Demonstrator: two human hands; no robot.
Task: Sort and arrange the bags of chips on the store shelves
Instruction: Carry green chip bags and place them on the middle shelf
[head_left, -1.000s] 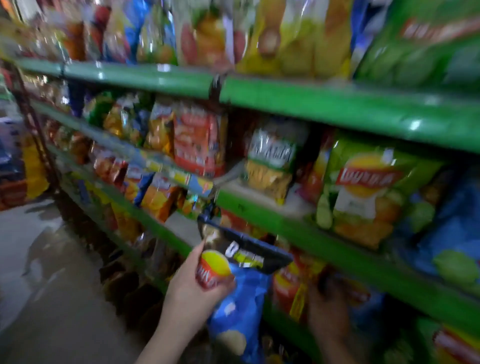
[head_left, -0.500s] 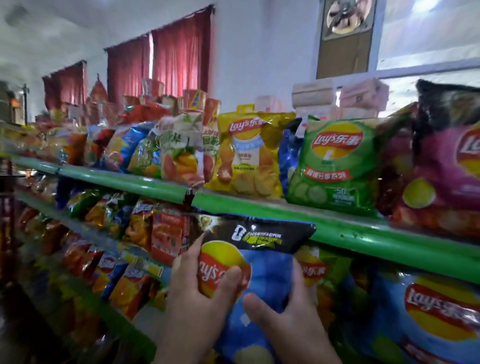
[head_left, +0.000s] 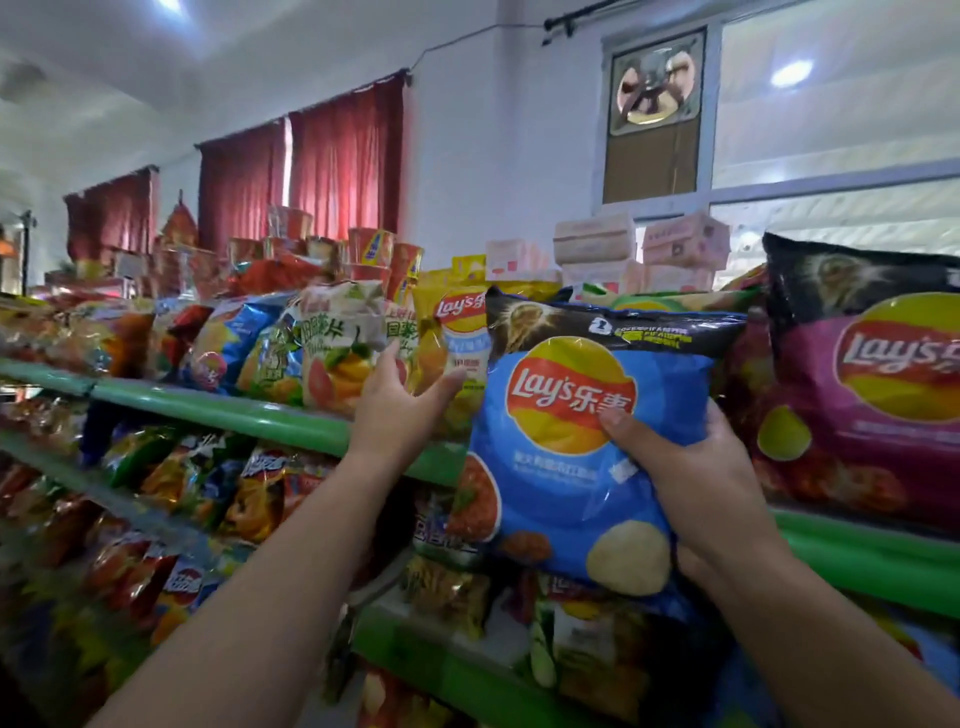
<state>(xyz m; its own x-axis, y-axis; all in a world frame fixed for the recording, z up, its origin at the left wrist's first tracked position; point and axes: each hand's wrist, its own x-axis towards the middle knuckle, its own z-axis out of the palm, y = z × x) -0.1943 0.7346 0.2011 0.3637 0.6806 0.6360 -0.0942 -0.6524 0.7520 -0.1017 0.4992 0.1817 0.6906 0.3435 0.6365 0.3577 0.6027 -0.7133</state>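
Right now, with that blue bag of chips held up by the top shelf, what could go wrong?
The blue bag is gripped by the right hand alone, near its lower side, so it might slip or sag. The left hand reaches, open, into tightly packed bags; nudging the yellow bag could tip it or a neighbour over the green shelf rail.

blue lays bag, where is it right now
Head view, centre-right: the blue Lay's bag is held by the right hand in front of the top green shelf, between the yellow Lay's bag on its left and the purple Lay's bag on its right.
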